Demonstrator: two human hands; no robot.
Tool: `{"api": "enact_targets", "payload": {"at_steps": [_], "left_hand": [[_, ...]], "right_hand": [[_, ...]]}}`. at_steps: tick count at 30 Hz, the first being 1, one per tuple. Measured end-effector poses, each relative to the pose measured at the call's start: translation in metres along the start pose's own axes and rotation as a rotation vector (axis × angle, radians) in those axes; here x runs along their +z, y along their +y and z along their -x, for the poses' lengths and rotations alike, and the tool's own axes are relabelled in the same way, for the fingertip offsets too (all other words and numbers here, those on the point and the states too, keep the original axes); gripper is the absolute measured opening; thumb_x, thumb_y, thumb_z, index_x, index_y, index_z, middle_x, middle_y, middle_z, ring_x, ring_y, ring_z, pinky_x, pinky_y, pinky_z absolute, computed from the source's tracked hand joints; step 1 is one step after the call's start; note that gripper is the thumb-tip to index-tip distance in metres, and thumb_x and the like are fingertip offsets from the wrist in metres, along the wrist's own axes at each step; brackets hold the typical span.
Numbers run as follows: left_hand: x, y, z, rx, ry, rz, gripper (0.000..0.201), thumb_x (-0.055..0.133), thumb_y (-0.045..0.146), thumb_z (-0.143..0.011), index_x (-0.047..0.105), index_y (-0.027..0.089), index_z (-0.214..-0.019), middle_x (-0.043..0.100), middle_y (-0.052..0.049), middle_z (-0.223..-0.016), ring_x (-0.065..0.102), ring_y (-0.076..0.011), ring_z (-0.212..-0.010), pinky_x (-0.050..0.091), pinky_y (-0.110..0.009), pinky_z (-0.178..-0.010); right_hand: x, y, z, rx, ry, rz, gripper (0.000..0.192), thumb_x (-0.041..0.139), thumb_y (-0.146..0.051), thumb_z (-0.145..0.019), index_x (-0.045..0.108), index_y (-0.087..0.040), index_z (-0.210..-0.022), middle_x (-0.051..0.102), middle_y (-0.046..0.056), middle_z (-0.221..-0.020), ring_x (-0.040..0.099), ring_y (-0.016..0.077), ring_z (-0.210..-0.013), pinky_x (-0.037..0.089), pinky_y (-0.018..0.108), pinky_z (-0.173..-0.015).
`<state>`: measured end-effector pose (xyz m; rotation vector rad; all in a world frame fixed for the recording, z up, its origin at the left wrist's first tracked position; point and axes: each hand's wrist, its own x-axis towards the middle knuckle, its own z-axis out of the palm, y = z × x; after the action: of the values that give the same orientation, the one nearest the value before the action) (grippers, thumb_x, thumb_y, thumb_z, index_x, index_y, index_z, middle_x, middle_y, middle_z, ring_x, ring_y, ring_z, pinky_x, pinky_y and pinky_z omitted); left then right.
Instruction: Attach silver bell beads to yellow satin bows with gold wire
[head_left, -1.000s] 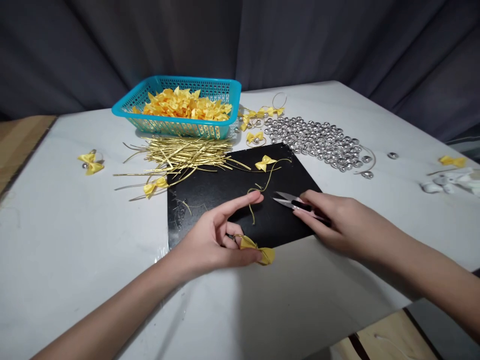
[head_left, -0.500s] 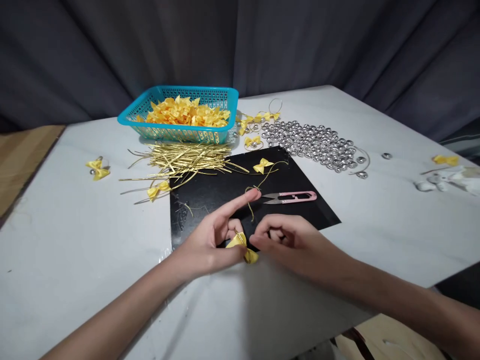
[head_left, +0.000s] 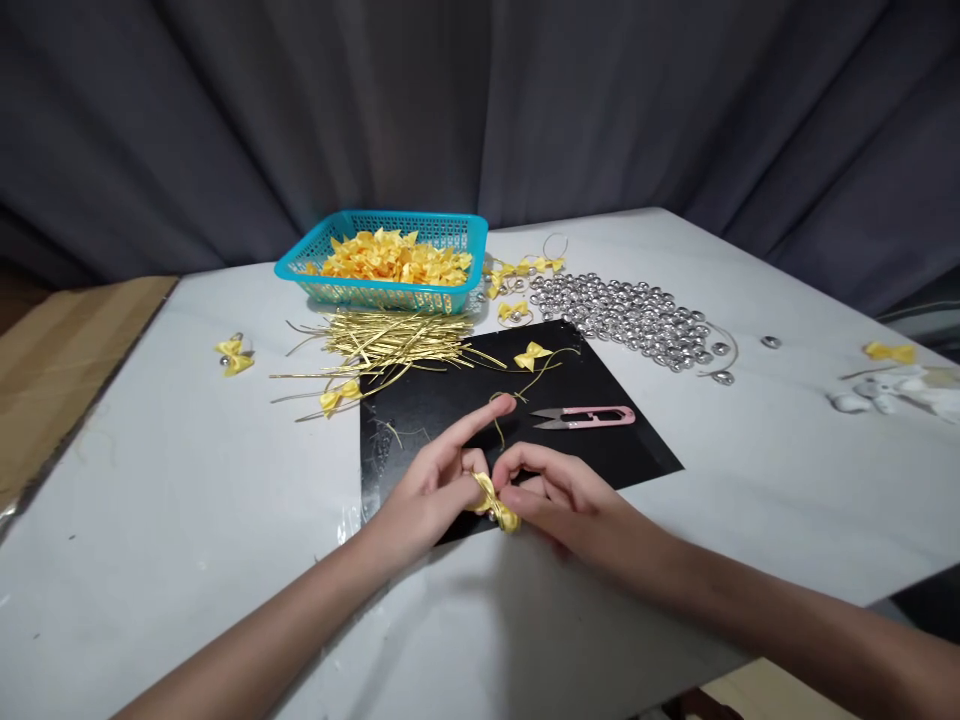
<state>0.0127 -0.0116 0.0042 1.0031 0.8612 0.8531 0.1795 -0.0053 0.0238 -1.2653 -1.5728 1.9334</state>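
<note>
My left hand (head_left: 431,490) pinches a yellow ribbon bow (head_left: 508,520) between thumb and curled fingers, with the index finger stretched out above it. Gold wire loops across the bow's middle, and a small silver bead shows at its underside. From the other side, my right hand (head_left: 566,490) is closed, its thumb and index finger at the bow's right part and the wire. Partly beneath both hands lies a black mat (head_left: 630,455). Pink-handled thread snips (head_left: 592,416) rest on it just beyond my right hand, blades pointing left.
A blue basket (head_left: 379,290) of yellow bows stands at the back. Gold wire pieces (head_left: 397,340) lie before it. Silver beads (head_left: 630,315) spread to the right. Loose bows lie around, one on the mat (head_left: 531,356); a white object (head_left: 911,390) sits far right.
The view has shifted, so the table things sit lower in it. My right fingers have come up against the bow. The bow has turned, and its wire and bead now show more.
</note>
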Motion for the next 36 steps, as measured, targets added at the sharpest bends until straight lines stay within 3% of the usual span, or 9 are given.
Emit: {"api": "enact_targets", "payload": {"at_steps": [3, 6, 9, 15, 24, 28, 30, 32, 36], "left_hand": [[0.001, 0.0, -0.001, 0.016, 0.079, 0.028, 0.062, 0.05, 0.008, -0.075, 0.047, 0.025, -0.134, 0.051, 0.005, -0.058, 0.042, -0.0089, -0.055, 0.038, -0.02, -0.059], [0.003, 0.0, -0.002, 0.008, 0.131, 0.034, 0.058, 0.051, 0.009, -0.076, 0.05, 0.025, -0.131, 0.064, 0.0, -0.075, 0.047, -0.0081, -0.057, 0.04, -0.021, -0.061], [0.003, 0.001, -0.003, 0.012, 0.197, 0.026, 0.052, 0.052, 0.012, -0.077, 0.053, 0.022, -0.129, 0.068, -0.003, -0.088, 0.047, -0.0069, -0.053, 0.04, -0.021, -0.057], [0.007, 0.009, -0.003, -0.01, 0.32, -0.148, 0.035, 0.057, 0.022, -0.079, 0.065, 0.012, -0.111, 0.058, 0.001, -0.054, 0.048, -0.0095, -0.049, 0.038, -0.022, -0.052], [0.01, -0.003, -0.004, -0.01, 0.27, -0.369, 0.025, 0.065, 0.032, -0.074, 0.068, 0.013, -0.089, 0.06, 0.0, -0.061, 0.051, -0.0108, -0.054, 0.039, -0.022, -0.052], [0.009, -0.003, -0.005, -0.018, 0.226, -0.33, 0.02, 0.063, 0.033, -0.077, 0.066, 0.014, -0.083, 0.06, 0.0, -0.062, 0.055, -0.0114, -0.057, 0.042, -0.022, -0.055], [0.008, 0.0, -0.006, -0.03, 0.229, -0.264, 0.018, 0.064, 0.032, -0.077, 0.066, 0.014, -0.081, 0.061, 0.0, -0.062, 0.055, -0.0108, -0.058, 0.043, -0.022, -0.058], [0.008, 0.003, -0.007, -0.045, 0.258, -0.216, 0.015, 0.065, 0.028, -0.075, 0.066, 0.014, -0.078, 0.061, 0.001, -0.063, 0.056, -0.0105, -0.059, 0.044, -0.022, -0.061], [0.006, 0.008, -0.007, -0.084, 0.29, -0.162, 0.011, 0.068, 0.022, -0.071, 0.068, 0.014, -0.078, 0.065, 0.0, -0.063, 0.059, -0.0124, -0.063, 0.045, -0.023, -0.063]], "right_hand": [[0.0, 0.001, -0.001, 0.0, -0.006, -0.01, 0.031, 0.055, -0.047, -0.082, 0.047, -0.017, -0.088, 0.039, -0.007, -0.057, 0.035, 0.0044, -0.049, 0.031, 0.014, -0.044], [0.0, 0.004, -0.004, -0.006, 0.066, 0.018, 0.03, 0.058, -0.043, -0.081, 0.048, -0.016, -0.09, 0.049, -0.004, -0.064, 0.035, 0.0028, -0.046, 0.029, 0.015, -0.042], [-0.002, 0.007, -0.006, -0.027, 0.144, 0.043, 0.027, 0.051, -0.041, -0.084, 0.051, -0.015, -0.089, 0.044, -0.006, -0.053, 0.034, 0.0033, -0.042, 0.03, 0.015, -0.043], [-0.008, 0.011, -0.006, -0.038, 0.182, 0.043, 0.028, 0.054, -0.042, -0.083, 0.053, -0.015, -0.088, 0.037, -0.009, -0.046, 0.035, 0.0038, -0.039, 0.028, 0.016, -0.04], [-0.008, 0.015, -0.008, -0.023, 0.24, 0.021, 0.034, 0.058, -0.046, -0.079, 0.057, -0.014, -0.092, 0.039, -0.008, -0.049, 0.033, 0.0035, -0.037, 0.026, 0.016, -0.037], [-0.026, 0.013, -0.006, -0.179, 0.289, 0.341, 0.032, 0.054, -0.043, -0.083, 0.061, -0.014, -0.093, 0.051, 0.0, -0.062, 0.046, 0.0082, -0.05, 0.037, 0.02, -0.044], [-0.046, 0.013, -0.003, -0.371, 0.379, 0.665, 0.032, 0.053, -0.038, -0.084, 0.06, -0.015, -0.105, 0.061, 0.009, -0.091, 0.057, 0.0157, -0.078, 0.049, 0.028, -0.067], [-0.069, 0.015, -0.001, -0.48, 0.443, 1.015, 0.042, 0.054, -0.035, -0.084, 0.054, -0.015, -0.12, 0.054, 0.013, -0.12, 0.05, 0.0252, -0.11, 0.043, 0.042, -0.093], [-0.098, 0.019, 0.001, -0.404, 0.397, 1.272, 0.034, 0.04, -0.034, -0.093, 0.056, -0.012, -0.113, 0.056, 0.015, -0.115, 0.053, 0.0245, -0.105, 0.044, 0.042, -0.09]]}}
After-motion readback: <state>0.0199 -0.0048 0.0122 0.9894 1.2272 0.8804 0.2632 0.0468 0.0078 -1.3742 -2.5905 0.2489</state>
